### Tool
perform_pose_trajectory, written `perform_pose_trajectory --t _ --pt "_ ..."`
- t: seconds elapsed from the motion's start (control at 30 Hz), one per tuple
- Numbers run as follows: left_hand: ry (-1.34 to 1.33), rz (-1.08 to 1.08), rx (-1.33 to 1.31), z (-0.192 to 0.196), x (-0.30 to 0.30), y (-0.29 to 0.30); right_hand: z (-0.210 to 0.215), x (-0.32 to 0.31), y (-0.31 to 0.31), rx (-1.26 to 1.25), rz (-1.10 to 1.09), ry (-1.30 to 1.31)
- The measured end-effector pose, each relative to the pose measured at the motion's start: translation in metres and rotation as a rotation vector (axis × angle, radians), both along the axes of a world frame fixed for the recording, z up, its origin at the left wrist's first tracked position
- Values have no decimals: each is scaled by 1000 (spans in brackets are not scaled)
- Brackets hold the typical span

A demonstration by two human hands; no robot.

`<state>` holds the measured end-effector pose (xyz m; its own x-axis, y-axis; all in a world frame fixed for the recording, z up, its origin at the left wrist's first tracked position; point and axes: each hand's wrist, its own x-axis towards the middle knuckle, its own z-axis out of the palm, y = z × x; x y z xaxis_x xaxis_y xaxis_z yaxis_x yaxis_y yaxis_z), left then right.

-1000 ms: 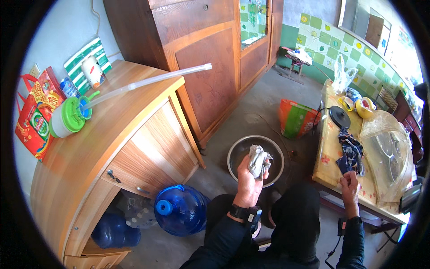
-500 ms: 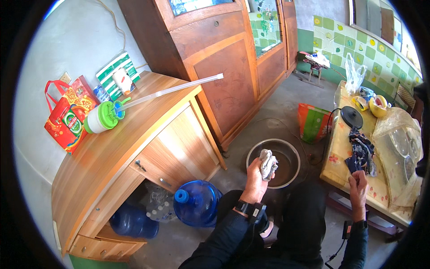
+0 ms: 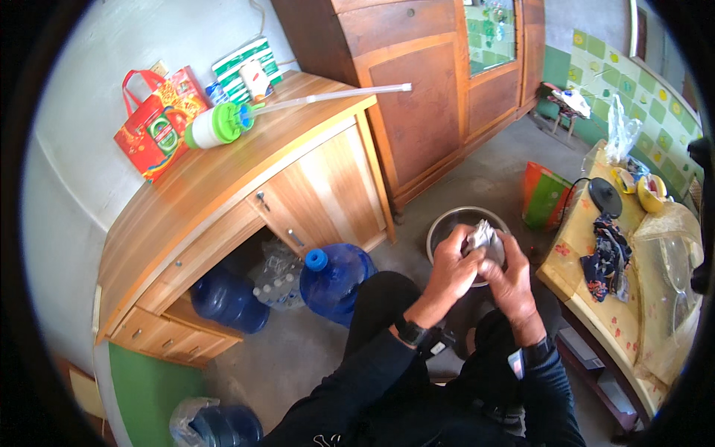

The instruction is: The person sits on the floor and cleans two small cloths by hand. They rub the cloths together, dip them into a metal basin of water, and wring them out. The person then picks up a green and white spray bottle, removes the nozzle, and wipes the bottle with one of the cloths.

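Both of my hands are clasped around a crumpled grey-white cloth (image 3: pixel 482 236) held over a round metal basin (image 3: pixel 444 226) that sits on the grey floor. My left hand (image 3: pixel 454 262) grips the cloth from the left side, and my right hand (image 3: pixel 511 276) closes over it from the right. Most of the cloth is hidden inside my fingers. I wear dark sleeves and a watch on each wrist.
A wooden counter (image 3: pixel 223 186) on the left carries a red bag (image 3: pixel 153 132) and a long white tube (image 3: pixel 328 97). Blue water jugs (image 3: pixel 335 279) stand under it. A low table (image 3: pixel 596 276) with a dark cloth (image 3: pixel 607 253) and a kettle (image 3: pixel 602 195) is on the right.
My right hand left the low table and joined my left hand on the cloth. The view has swung left, bringing the counter closer to the middle.
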<state>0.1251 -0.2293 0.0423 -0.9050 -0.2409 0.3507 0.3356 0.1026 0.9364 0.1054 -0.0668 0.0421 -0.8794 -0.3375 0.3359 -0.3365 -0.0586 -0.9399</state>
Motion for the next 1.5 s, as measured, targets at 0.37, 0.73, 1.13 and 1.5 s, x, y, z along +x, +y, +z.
perform_pose_trajectory --t 0.37,0.73,1.13,1.5 --pt "-168 560 -934 -4 75 -228 -41 -38 11 -380 -34 -476" --pt "-656 281 -1513 -48 65 -309 -47 -33 15 -234 -31 -547" --pt "-637 285 -1285 -57 87 -315 -51 -32 25 -194 8 -537" --pt "-655 351 -1291 -55 111 -297 -44 -26 22 -219 -55 -556"
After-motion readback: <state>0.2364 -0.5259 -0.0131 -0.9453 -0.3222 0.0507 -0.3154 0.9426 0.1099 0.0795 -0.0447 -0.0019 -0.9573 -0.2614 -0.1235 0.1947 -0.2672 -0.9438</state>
